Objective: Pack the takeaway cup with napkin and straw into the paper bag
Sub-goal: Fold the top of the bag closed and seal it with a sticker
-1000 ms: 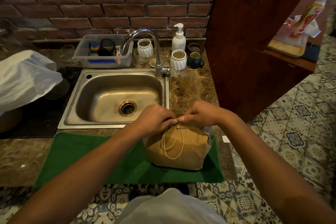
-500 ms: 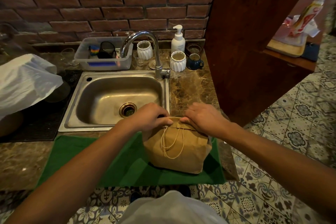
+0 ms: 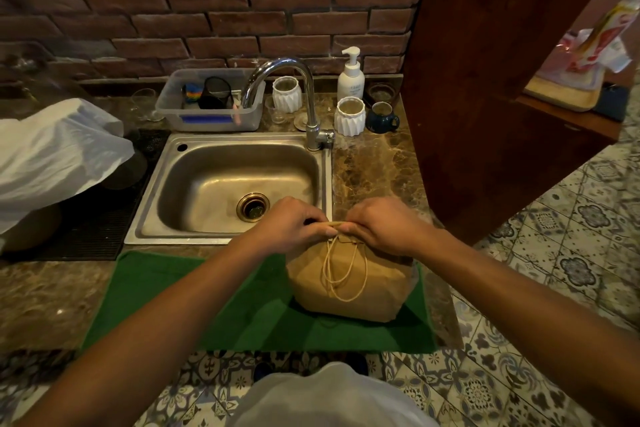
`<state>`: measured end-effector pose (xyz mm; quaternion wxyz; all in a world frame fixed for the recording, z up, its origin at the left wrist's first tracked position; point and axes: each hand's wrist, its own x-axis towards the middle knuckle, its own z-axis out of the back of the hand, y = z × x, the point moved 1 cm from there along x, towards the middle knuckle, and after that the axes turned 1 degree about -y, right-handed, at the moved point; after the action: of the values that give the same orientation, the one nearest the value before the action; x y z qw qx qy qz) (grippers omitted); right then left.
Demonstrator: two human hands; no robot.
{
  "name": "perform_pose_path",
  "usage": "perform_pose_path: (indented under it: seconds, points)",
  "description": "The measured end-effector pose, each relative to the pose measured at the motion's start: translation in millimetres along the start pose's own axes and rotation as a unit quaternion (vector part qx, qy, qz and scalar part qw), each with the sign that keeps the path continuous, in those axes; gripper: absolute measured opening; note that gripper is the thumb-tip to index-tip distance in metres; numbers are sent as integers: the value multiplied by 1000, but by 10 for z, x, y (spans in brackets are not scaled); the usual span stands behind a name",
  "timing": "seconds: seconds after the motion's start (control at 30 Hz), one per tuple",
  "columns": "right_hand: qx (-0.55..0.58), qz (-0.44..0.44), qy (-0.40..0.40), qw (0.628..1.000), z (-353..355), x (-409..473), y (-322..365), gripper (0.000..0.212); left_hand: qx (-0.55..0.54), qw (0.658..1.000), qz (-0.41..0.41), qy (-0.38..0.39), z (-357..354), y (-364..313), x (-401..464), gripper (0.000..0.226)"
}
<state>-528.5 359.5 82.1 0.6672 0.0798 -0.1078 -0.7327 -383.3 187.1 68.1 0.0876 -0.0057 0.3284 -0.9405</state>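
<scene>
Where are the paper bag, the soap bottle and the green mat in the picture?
paper bag (image 3: 377, 288), head view, on its front face right of the handles.
soap bottle (image 3: 351, 81), head view, on its white body.
green mat (image 3: 180, 291), head view, on its bare left part.

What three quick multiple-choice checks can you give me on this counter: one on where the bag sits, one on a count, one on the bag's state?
1. Where does the paper bag stand?
A. In the sink
B. On the green mat
C. On the floor

2. How many white ribbed cups are behind the sink?
A. Two
B. One
C. Four

3. What state is the bag's top in?
A. Wide open
B. Torn off
C. Pinched shut by both hands

Answers:
1 B: the bag rests on the green mat, right of the sink.
2 A: one white cup left of the tap and another white cup right of it.
3 C: the left hand and right hand press the folded top together.
</scene>
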Motion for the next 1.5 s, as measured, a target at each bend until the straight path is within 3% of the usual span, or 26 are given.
perform_pose_path:
  seconds: [0.13, 0.33, 0.53, 0.63, 0.77, 0.93, 1.1, 1.2, 1.3, 1.5]
  points:
    - [-10, -5, -20, 1000, 24, -74, -96, 37, -47, 998, 40, -31, 27, 205, -137, 25]
    - [5, -59, 46, 997, 96, -123, -227, 28, -84, 993, 70, -54, -119, 266, -226, 26]
    - [39, -100, 14, 994, 168, -392, -562, 32, -97, 987, 72, -103, -58, 329, -199, 5]
    - [92, -99, -24, 991, 140, -465, -592, 30, -142, 982, 79, -100, -44, 339, -184, 6]
    - [254, -152, -61, 953, 102, -513, -616, 27, -225, 965, 93, -94, -59, 338, -174, 8]
    - [469, -232, -123, 843, 68, -581, -693, 17, -288, 946, 105, -109, -172, 297, -248, 16]
    - [465, -245, -121, 842, -90, -692, -730, 14, -317, 929, 134, -133, -133, 339, -311, 17]
    - [505, -269, -158, 804, -155, -685, -759, 6, -342, 922, 147, -109, -179, 305, -324, 15]
    - [540, -292, -179, 768, -219, -713, -762, 13, -364, 913, 155, -96, -258, 254, -331, 13]
    - [524, -337, -195, 758, -315, -859, -801, 11, -323, 928, 178, -60, -376, 272, -399, 15]
